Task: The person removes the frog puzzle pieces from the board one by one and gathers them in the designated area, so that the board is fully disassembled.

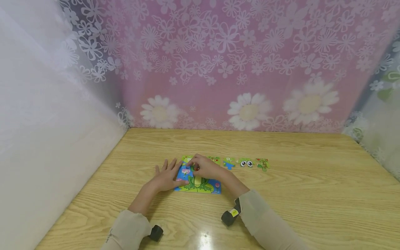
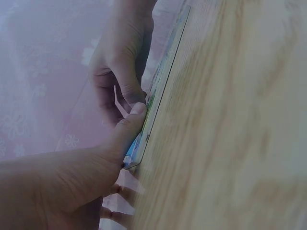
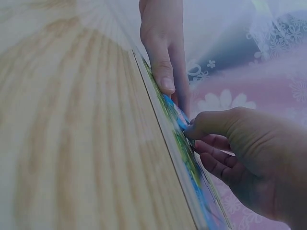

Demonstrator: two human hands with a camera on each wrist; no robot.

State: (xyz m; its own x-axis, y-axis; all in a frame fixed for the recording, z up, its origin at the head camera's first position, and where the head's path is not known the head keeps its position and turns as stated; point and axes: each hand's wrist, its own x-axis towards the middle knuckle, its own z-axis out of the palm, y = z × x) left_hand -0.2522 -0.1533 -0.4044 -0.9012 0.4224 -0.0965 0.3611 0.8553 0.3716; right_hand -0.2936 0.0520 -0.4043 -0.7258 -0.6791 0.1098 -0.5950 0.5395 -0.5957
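Observation:
A frog jigsaw puzzle (image 1: 200,188) lies flat on the wooden table, showing green frog legs, blue water and pink flowers. My left hand (image 1: 166,180) rests along its left edge, fingers spread and straight, the thumb lying over the picture. From above, my right hand (image 1: 207,169) reaches over the puzzle's upper left part. Its thumb and curled fingers pinch a small puzzle piece at the picture's surface, and the fingertips hide most of that piece. In the right wrist view, blue puzzle surface (image 3: 173,109) shows between the two hands.
Right of the puzzle lie loose pieces in a row: a green and blue one (image 1: 229,164), one with frog eyes (image 1: 246,163) and a green one with red spots (image 1: 263,164). A flowered pink curtain (image 1: 200,69) hangs behind the table (image 1: 297,194).

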